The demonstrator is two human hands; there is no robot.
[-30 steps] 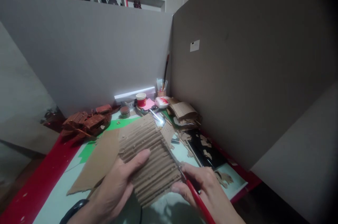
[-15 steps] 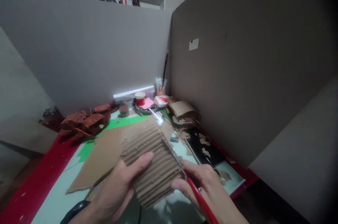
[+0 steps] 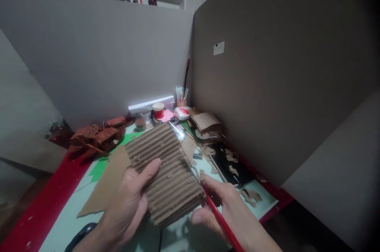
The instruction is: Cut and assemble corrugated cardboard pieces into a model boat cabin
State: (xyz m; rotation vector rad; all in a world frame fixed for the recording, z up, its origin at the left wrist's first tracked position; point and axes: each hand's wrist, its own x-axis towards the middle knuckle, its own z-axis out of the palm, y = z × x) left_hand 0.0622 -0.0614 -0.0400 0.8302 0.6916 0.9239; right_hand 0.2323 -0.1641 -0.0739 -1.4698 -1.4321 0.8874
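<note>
My left hand grips a piece of corrugated cardboard, its thumb pressed on the bare ridges. The piece is tilted, with several layers showing at its lower edge. In my right hand is a red-handled knife. Its narrow metal blade lies along the right edge of the cardboard, partly hidden by it. The fingers are closed around the handle, close to the cardboard's lower right corner. Under the held piece, a flat cardboard sheet rests on the table.
Cardboard pieces are stacked at the back right, near torn scraps and a black sheet. A reddish-brown model stands at the left. Behind are a paper cup and a brush holder. Grey partitions enclose the table.
The cardboard has tipped so its ridged face shows more, and its far edge has shifted left. My left hand moved slightly left and up. The knife blade has slid further behind the edge.
</note>
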